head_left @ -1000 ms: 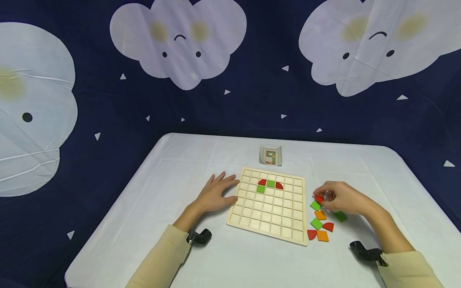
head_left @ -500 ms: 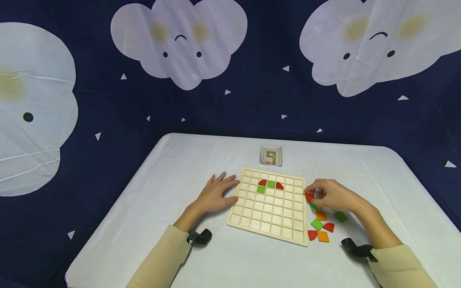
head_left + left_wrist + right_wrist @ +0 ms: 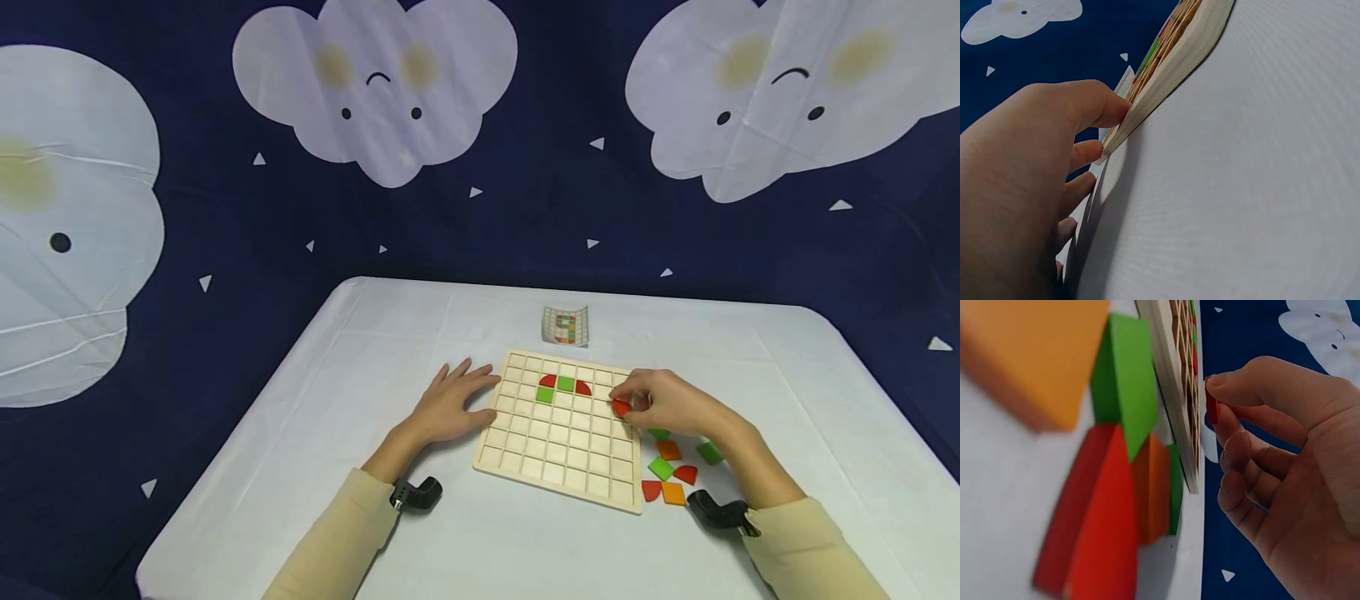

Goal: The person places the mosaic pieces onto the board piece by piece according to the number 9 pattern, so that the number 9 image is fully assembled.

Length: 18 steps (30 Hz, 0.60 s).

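A wooden grid board lies on the white table. Set in its upper cells are a green square, another green square below and left of it, and two red quarter-round tiles, one at each side of the upper square. My left hand rests at the board's left edge, fingers spread, thumb and fingertips touching the rim. Over the board's right part, my right hand pinches a red quarter-round tile between thumb and index finger; the right wrist view shows this red tile edge-on.
Right of the board lie loose tiles: an orange square, a green square, a red quarter-round and several others. A small printed card with a coloured grid pattern stands behind the board. A dark cloud-print cloth hangs behind the table.
My right hand has carried the red quarter-round tile leftward from the loose tiles to over the board's right side. My left hand has stayed at the board's left edge.
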Tool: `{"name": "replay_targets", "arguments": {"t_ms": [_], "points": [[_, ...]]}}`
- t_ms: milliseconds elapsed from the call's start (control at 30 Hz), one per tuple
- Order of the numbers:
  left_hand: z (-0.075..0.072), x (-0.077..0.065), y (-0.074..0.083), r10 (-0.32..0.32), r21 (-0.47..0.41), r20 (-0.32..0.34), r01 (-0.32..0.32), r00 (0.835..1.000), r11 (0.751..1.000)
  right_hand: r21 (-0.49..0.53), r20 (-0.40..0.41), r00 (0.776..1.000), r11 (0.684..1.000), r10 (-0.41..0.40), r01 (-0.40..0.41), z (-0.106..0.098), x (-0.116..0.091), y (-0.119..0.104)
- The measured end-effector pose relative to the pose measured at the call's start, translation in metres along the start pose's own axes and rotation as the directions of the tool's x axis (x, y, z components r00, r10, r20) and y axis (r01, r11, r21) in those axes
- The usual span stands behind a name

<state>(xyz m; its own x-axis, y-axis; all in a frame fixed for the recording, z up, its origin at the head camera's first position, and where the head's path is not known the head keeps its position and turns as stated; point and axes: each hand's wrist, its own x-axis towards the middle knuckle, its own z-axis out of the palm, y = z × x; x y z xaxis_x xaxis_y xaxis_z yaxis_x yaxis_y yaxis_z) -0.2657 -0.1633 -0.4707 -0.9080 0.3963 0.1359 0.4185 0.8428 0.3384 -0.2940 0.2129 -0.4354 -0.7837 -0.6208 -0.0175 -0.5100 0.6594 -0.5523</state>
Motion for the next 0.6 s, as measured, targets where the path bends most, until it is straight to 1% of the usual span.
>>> {"name": "replay_targets", "arguments": {"t_ms": [67,200,367,600], "points": [[0.000,0.000,0.000,-0.003,-0.001,0.001,0.003,1.000,1.000,0.004,0.003,1.000,1.000,-0.027,0.027,0.000,0.002,-0.001],[0.000,0.001,0.000,-0.004,0.007,0.003,0.004,1.000,1.000,0.016,0.008,0.999,0.999,-0.047,0.047,0.002,0.006,-0.003],[0.001,0.001,-0.002,0.003,0.008,0.002,-0.003,1.000,1.000,0.030,0.013,0.999,0.999,-0.045,0.045,0.004,0.009,-0.005],[0.000,0.000,-0.001,0.002,0.000,0.001,-0.002,1.000,1.000,0.022,0.016,0.999,0.999,-0.034,0.034,0.007,0.015,-0.011]]}}
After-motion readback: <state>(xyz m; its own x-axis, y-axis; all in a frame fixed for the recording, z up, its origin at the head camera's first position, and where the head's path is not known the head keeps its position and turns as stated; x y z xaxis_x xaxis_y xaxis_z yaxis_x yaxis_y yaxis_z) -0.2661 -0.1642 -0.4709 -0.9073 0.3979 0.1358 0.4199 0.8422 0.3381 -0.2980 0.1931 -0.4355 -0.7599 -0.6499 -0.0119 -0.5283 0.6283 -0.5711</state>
